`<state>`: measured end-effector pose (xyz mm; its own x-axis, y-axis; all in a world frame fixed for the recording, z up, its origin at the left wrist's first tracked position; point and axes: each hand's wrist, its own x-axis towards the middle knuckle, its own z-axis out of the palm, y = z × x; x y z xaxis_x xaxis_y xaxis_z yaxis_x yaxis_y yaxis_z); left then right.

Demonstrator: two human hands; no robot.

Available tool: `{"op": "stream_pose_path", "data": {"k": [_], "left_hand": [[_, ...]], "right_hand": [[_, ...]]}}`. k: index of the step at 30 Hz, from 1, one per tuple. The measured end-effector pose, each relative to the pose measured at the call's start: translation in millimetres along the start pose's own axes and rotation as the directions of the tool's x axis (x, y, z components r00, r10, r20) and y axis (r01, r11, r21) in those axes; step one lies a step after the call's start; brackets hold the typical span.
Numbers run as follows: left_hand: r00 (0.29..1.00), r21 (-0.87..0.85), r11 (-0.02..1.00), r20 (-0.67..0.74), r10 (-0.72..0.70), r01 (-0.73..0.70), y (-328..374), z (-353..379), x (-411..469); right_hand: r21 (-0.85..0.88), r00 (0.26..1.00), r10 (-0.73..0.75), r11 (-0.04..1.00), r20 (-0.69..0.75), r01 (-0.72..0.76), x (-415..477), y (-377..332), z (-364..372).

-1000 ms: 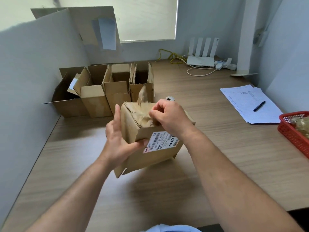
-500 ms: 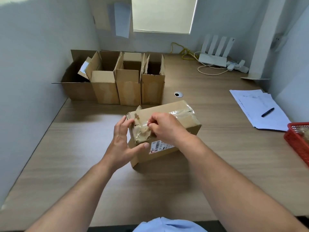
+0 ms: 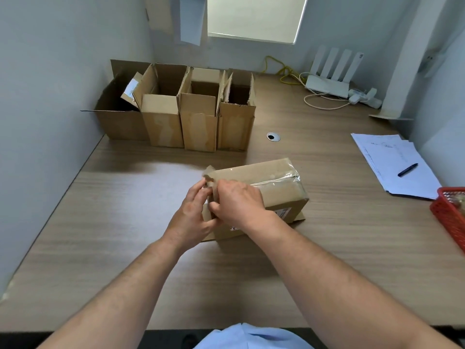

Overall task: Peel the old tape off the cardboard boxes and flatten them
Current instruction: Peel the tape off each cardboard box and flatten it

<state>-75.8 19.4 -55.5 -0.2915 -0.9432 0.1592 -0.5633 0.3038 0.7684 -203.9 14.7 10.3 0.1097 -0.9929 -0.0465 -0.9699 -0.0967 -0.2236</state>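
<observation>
This is looking like a small office nook: a wood-grain table (image 3: 125, 222) is running wall to wall beneath a blinded window (image 3: 254, 16). A white router (image 3: 329, 84) is sitting at the back, and a pen (image 3: 407, 170) is lying on loose papers (image 3: 387, 157).

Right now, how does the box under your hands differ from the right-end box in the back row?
The near box lies closed on the desk, shiny tape across its seam; the right-end box stands upright with its top open. The left hand holds the near box while the right hand pinches its tape; the right-end box stands untouched. Both are brown cardboard, not yet flattened.
</observation>
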Motion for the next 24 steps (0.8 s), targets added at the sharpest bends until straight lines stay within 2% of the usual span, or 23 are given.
{"op": "stream_pose_path", "data": {"k": [2,4,7,9,11,14,15,16,18,19,22,24], "left_hand": [[1.0,0.047,0.999,0.023,-0.004,0.003,2.4,1.9,3.8],[0.999,0.11,0.994,0.044,-0.017,0.012,4.0,2.0,9.6],[0.994,0.222,0.974,0.106,0.013,-0.036,4.6,1.6,22.4],[0.987,0.203,0.978,0.16,0.007,-0.04,5.7,2.3,29.1],[0.982,0.157,0.988,0.186,-0.02,-0.009,5.5,2.2,32.0],[0.98,0.135,0.991,0.195,-0.035,0.009,4.6,1.4,32.6],[0.98,0.13,0.991,0.195,-0.037,0.011,4.6,1.3,32.4],[0.98,0.126,0.992,0.195,-0.037,0.013,4.9,1.4,32.4],[0.981,0.119,0.993,0.192,-0.036,0.013,5.6,1.2,31.7],[0.981,0.119,0.993,0.19,-0.032,0.009,5.6,0.8,31.5],[0.982,0.164,0.986,0.189,-0.032,0.001,6.7,-1.1,32.5],[0.982,0.2,0.98,0.183,-0.039,0.001,9.4,-1.9,34.7]], "right_hand": [[0.056,0.998,0.041,0.997,0.051,-0.044,3.3,4.9,-1.8],[0.197,0.983,0.118,0.97,0.139,-0.145,6.7,14.5,-7.6],[0.448,0.963,0.162,0.86,0.214,-0.244,11.2,31.1,-13.6],[0.583,0.954,0.173,0.76,0.244,-0.287,13.2,40.8,-14.4],[0.713,0.938,0.188,0.611,0.29,-0.343,14.7,50.0,-14.2],[0.9,0.928,0.214,0.253,0.305,-0.354,14.5,63.1,-13.9],[0.925,0.928,0.228,0.176,0.295,-0.338,14.0,66.1,-13.2],[0.935,0.928,0.239,0.144,0.285,-0.324,14.0,68.4,-12.2],[0.932,0.93,0.261,0.184,0.26,-0.312,15.6,69.5,-9.8],[0.915,0.926,0.294,0.253,0.236,-0.314,17.0,70.3,-9.0],[0.747,0.888,0.458,0.574,0.048,-0.336,23.0,81.2,-9.5],[0.672,0.852,0.521,0.651,-0.057,-0.354,24.9,88.1,-10.6]]}}
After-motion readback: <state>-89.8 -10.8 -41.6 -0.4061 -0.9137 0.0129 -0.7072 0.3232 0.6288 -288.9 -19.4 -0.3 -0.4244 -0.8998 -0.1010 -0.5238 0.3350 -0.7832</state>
